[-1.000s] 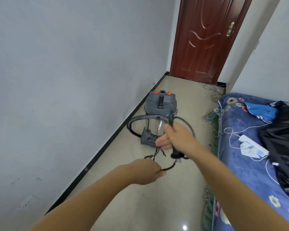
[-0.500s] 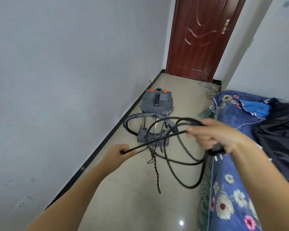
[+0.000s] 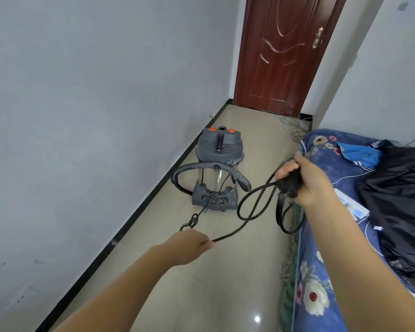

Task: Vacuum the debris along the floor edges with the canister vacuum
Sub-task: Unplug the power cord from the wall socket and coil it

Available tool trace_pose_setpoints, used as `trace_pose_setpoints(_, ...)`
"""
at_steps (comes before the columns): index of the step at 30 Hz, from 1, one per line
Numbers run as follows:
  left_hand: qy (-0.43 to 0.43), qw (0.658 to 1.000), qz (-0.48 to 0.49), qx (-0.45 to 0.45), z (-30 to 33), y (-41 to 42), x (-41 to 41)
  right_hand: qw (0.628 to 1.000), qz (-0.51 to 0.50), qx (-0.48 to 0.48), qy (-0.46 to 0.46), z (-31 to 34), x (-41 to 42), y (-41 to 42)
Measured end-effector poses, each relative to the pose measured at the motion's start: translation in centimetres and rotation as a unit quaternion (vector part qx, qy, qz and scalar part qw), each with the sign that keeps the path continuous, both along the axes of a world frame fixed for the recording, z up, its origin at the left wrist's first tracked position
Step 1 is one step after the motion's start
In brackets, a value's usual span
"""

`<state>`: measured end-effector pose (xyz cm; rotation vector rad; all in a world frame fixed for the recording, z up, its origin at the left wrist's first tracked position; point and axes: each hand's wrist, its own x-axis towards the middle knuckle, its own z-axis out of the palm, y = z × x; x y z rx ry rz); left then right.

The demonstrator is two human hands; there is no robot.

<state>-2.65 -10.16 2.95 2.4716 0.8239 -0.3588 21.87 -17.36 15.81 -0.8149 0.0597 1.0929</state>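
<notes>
A grey canister vacuum [image 3: 219,149] with orange knobs and a steel drum stands on the beige floor near the left wall. Its ribbed grey hose [image 3: 201,166] loops around the drum. The black power cord [image 3: 252,207] runs from the vacuum's base, where it is knotted, to both hands. My left hand [image 3: 192,244] pinches the cord low over the floor. My right hand [image 3: 302,178], raised to the right above the bed's edge, grips several loops of cord together with the black plug.
A black baseboard [image 3: 134,212] runs along the left wall toward a closed red-brown door [image 3: 283,53]. A bed with a blue floral cover [image 3: 321,271] and dark clothing [image 3: 403,202] fills the right side. Loose wires [image 3: 295,127] lie by the door. A wall socket [image 3: 19,299] sits low left.
My right hand has drawn the cord loops further right and up. My left hand slid along the cord, which now stretches out longer between the hands.
</notes>
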Motion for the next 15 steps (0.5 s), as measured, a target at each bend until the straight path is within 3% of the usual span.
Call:
trace_pose_setpoints(2, 0.016, 0.998, -0.054, 0.012, 1.5, -1.0, 2.8, 0.982, 0.031, -0.056, -0.176, -0.5, -2.1, 1.5)
trace_pose_setpoints(3, 0.008, 0.997, -0.074, 0.021, 2.2, -1.3, 4.0, 0.949, 0.069, -0.088, -0.295, -0.9, -3.2, 2.0)
trace_pose_setpoints(4, -0.005, 0.995, -0.091, 0.037, 2.9, -1.6, 4.9, 0.891, 0.116, -0.119, -0.422, -1.5, -4.1, 2.3)
trace_pose_setpoints(5, -0.023, 0.993, -0.100, 0.054, 3.5, -1.6, 5.7, 0.804, 0.169, -0.150, -0.550, -2.2, -4.8, 2.4)
trace_pose_setpoints(7, -0.074, 0.990, -0.083, 0.084, 4.2, -1.0, 6.5, 0.580, 0.297, -0.196, -0.733, -3.9, -5.5, 2.1)
trace_pose_setpoints(8, -0.103, 0.988, -0.062, 0.095, 4.3, -0.5, 6.6, 0.497, 0.338, -0.210, -0.771, -4.8, -5.5, 1.9)
trace_pose_setpoints(9, -0.128, 0.985, -0.043, 0.103, 4.2, 0.0, 6.6, 0.471, 0.363, -0.218, -0.774, -5.5, -5.4, 1.4)
trace_pose_setpoints(10, -0.151, 0.982, -0.030, 0.108, 4.0, 0.3, 6.5, 0.487, 0.380, -0.218, -0.755, -6.0, -5.1, 1.0)
trace_pose_setpoints(13, -0.230, 0.969, 0.012, 0.087, 3.3, 0.2, 6.6, 0.614, 0.411, -0.188, -0.647, -6.9, -4.1, 0.1)
trace_pose_setpoints(15, -0.275, 0.959, 0.042, 0.062, 3.0, 0.3, 7.0, 0.647, 0.416, -0.178, -0.614, -6.4, -3.5, 0.1)
